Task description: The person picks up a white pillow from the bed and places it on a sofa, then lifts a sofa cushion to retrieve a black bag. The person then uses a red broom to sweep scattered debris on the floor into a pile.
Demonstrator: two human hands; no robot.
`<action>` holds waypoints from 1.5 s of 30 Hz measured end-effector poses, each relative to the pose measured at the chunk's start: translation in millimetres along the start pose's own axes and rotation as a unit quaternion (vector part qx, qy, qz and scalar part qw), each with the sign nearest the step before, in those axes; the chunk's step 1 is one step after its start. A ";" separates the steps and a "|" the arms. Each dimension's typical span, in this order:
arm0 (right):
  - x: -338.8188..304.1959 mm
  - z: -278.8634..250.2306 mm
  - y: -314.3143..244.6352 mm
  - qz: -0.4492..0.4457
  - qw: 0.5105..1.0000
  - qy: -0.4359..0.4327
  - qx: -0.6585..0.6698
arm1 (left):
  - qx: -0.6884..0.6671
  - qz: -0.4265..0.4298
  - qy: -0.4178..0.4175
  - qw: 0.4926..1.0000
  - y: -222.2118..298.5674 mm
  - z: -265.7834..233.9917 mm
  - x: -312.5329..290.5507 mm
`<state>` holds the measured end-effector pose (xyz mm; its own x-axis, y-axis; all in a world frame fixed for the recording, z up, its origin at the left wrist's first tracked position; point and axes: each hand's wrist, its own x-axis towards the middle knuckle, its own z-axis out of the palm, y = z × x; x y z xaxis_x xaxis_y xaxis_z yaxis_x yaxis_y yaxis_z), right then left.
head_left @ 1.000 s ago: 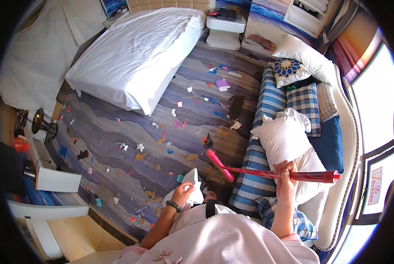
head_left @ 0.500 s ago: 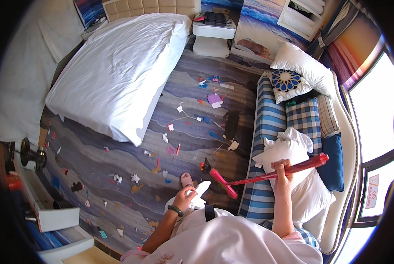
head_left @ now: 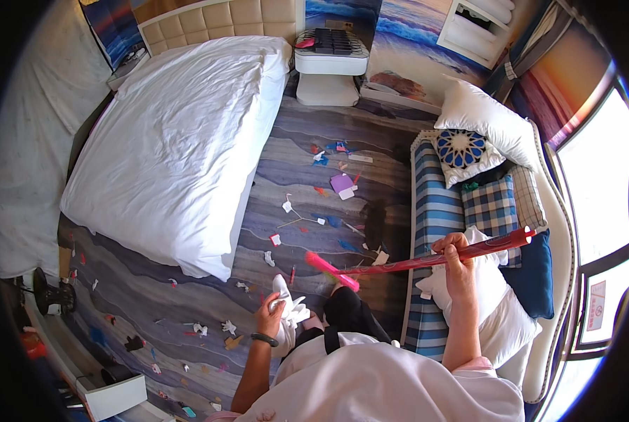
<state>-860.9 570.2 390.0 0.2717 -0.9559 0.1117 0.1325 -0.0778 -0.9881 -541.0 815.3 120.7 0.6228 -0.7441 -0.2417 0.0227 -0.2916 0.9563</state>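
Observation:
My right hand (head_left: 459, 273) is closed around the red handle of a broom (head_left: 406, 266), gripping it near its upper end, in front of the sofa. The handle lies nearly level across the view, its pink head (head_left: 331, 272) pointing left, above the floor or against it; I cannot tell which. In my left hand (head_left: 269, 316) is a bunched white cloth (head_left: 290, 309), held in front of my body. Its exact kind is unclear. A dark bracelet circles my left wrist. My dark-clothed leg (head_left: 353, 313) shows below the broom head.
Paper scraps, a purple card (head_left: 342, 184) and other litter (head_left: 229, 327) are scattered over the grey patterned carpet (head_left: 300, 144). A white-covered bed (head_left: 167, 141) stands at left, a nightstand (head_left: 328, 88) at the back. The striped sofa (head_left: 430, 211) with pillows lines the right. A fan (head_left: 53, 294) is at far left.
The broom head has swung up and to the left. My left hand with the cloth has moved left. My dark-clothed leg has come into view, and the whole view has shifted slightly.

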 end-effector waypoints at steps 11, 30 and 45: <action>215.6 45.5 66.0 0.064 0.996 -0.030 0.051 | 0.043 0.013 0.002 0.999 59.6 29.4 166.6; 512.7 68.6 88.5 0.036 0.999 -0.026 -0.007 | -0.044 0.002 0.185 0.982 180.6 39.0 503.6; 722.6 145.1 117.2 0.021 0.990 0.135 -0.020 | 0.018 0.142 0.285 0.948 274.2 -80.2 924.4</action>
<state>-510.7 -88.6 370.2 0.0104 -0.9990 0.0442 0.0877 -0.0431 -0.9952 103.7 95.7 172.7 0.9217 -0.3522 0.1623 -0.2290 -0.1567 0.9607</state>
